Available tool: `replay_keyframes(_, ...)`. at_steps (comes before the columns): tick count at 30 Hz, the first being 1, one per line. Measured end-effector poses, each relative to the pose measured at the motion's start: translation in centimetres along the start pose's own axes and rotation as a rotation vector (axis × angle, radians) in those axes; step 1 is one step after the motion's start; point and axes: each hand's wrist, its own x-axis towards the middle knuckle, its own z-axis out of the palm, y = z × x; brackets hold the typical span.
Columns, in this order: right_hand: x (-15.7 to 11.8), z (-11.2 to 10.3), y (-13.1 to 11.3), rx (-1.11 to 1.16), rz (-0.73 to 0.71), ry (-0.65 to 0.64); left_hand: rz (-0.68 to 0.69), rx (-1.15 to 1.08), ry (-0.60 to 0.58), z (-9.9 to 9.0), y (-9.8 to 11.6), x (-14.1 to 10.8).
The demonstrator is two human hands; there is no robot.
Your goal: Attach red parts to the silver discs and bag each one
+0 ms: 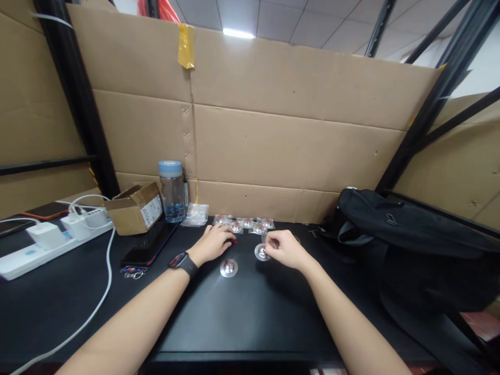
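My right hand has its fingers pinched at the edge of a shiny round metal disc, right of the middle of the black table. Palm down on the table, my left hand has its fingers spread, with a small red piece at its fingertips. A second silver disc with a red mark at its centre lies below my left hand. Behind both hands is a row of clear packets holding similar discs with red marks.
At the left are a white power strip with cables, an open cardboard box, a water bottle, a dark tablet-like object and keys. Clear bags lie beside the bottle. A black bag fills the right side.
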Motion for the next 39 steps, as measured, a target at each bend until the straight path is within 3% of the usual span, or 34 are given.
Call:
replay_keyframes(6,0.1,-1.0,1.4,0.018,0.057,0.070,-0.063,0.103,0.045,-0.3,1.4,0.2)
replay_keyframes(11,0.5,-1.5,3.8,0.048,0.130,0.134,-0.134,0.176,0.060,-1.0,1.2,-0.3)
replay_keyframes(16,0.5,-0.3,5.4,0.121,0.224,0.010,-0.150,0.130,0.100,-1.2,1.6,-0.2)
replay_keyframes(21,0.5,1.3,5.7,0.225,0.216,-0.197,0.003,-0.051,0.096,-0.3,3.3,0.1)
replay_keyframes(25,0.5,1.4,4.7,0.281,0.098,-0.272,0.153,-0.172,0.020,-0.9,4.8,0.2)
replay_keyframes(32,0.1,0.2,2.9,0.102,-0.014,-0.092,0.178,-0.194,-0.135,-5.2,4.9,-0.8)
replay_keyframes(36,0.1,-0.3,2.2,0.032,-0.054,-0.014,0.159,-0.141,-0.280,-5.2,4.4,-1.3)
replay_keyframes(39,0.0,-0.4,1.9,0.006,-0.047,-0.014,0.130,-0.100,-0.287,-4.8,4.6,-1.3)
